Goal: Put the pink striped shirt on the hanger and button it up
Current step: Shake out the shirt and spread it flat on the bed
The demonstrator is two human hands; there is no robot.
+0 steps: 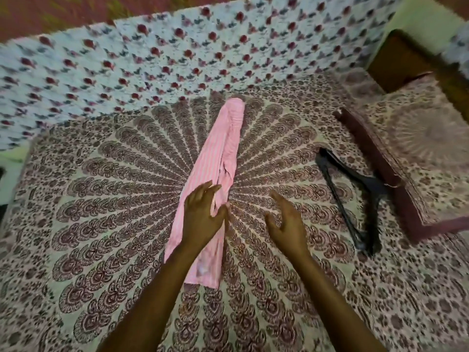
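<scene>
Patterned bedspread (101, 224): pillow (416, 158) touching black hanger (355, 199), pink shirt (218, 153) apart.

Single head-worn wide-angle view, looking forward and steeply down from above a bed covered in a maroon-and-cream mandala-print bedspread (101, 224). Both forearms enter from the bottom edge, so the camera sits close over them. Long folded pink striped shirt (220, 158) runs up the centre of frame; black plastic hanger (355, 199) lies right of centre. Edges bow with lens distortion, top of frame blurred. No second view.
</scene>
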